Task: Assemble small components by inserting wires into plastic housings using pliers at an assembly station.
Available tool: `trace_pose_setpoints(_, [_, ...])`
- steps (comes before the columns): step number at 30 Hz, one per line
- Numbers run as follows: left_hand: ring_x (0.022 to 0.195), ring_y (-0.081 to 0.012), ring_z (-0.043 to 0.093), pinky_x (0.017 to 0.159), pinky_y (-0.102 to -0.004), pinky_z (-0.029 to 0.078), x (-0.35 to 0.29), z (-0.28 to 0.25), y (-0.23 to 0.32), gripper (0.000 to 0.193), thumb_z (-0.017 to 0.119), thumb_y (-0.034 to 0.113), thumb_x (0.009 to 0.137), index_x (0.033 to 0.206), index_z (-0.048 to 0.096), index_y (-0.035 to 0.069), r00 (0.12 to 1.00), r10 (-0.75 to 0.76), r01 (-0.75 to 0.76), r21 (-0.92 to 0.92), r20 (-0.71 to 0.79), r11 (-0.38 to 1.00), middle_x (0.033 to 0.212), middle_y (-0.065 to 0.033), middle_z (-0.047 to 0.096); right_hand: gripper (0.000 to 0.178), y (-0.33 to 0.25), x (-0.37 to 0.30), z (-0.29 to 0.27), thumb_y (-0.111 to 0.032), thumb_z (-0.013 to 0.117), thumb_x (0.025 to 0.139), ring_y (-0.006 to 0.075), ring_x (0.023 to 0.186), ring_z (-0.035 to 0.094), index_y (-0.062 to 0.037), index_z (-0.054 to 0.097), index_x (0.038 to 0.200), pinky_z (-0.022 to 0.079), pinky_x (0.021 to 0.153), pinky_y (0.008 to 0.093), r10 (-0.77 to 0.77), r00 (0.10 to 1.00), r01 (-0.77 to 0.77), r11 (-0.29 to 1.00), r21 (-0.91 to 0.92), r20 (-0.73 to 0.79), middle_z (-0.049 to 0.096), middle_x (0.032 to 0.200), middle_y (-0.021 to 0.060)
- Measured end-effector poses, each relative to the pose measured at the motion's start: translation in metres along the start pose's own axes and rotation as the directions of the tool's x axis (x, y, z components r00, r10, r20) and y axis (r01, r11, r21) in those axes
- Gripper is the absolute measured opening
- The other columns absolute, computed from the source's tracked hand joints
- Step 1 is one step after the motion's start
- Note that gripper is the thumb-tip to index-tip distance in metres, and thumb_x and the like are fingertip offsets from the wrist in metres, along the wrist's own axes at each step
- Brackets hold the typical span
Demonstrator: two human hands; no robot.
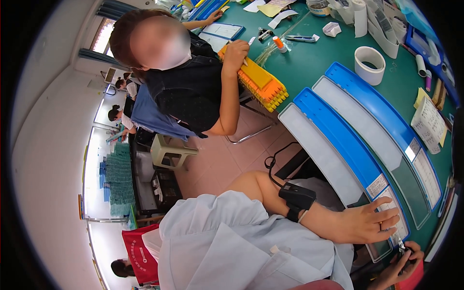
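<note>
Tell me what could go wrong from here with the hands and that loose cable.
The metal-tipped tool in the right hand is close to the left hand; a slip might catch its fingers or scratch the label.
The black cable loops from the wrist device and could snag when that arm moves.
</note>
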State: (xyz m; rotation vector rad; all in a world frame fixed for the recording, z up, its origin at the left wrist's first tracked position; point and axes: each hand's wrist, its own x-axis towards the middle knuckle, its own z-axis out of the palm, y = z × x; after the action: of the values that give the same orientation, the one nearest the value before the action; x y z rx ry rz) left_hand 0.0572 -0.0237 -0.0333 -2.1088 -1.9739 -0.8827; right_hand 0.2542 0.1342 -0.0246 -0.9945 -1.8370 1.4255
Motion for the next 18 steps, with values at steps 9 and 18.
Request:
trace_pose_setpoints(9, [0.118, -0.0282, 0.047, 0.112, -0.0578, 0.032, -0.005, 0.006, 0.001, 0.034, 0.066, 0.014, 0.078, 0.110, 0.066, 0.003, 0.992, 0.045, -0.030, 0.129, -0.115, 0.991, 0.107, -0.0075, 0.056, 0.019, -0.035, 0.002, 0.033, -0.005, 0.065, 0.096, 0.0275, 0.072, 0.062, -0.0022, 0.047, 0.091, 0.053, 0.068, 0.0356, -0.307, 0.933, 0.340, 0.924, 0.174, -0.190, 0.067, 0.086, 0.0221])
trace_pose_setpoints(18, [0.115, -0.0243, 0.053, 0.111, -0.0553, 0.036, -0.004, 0.006, -0.001, 0.036, 0.062, 0.017, 0.086, 0.120, 0.068, 0.008, 0.994, 0.033, -0.019, 0.131, -0.102, 0.991, 0.104, -0.0058, 0.057, 0.018, -0.035, 0.002, 0.033, -0.006, 0.063, 0.099, 0.0246, 0.070, 0.061, -0.0030, 0.047, 0.091, 0.052, 0.065, 0.0323, -0.308, 0.940, 0.329, 0.931, 0.159, -0.144, 0.068, 0.088, 0.0215])
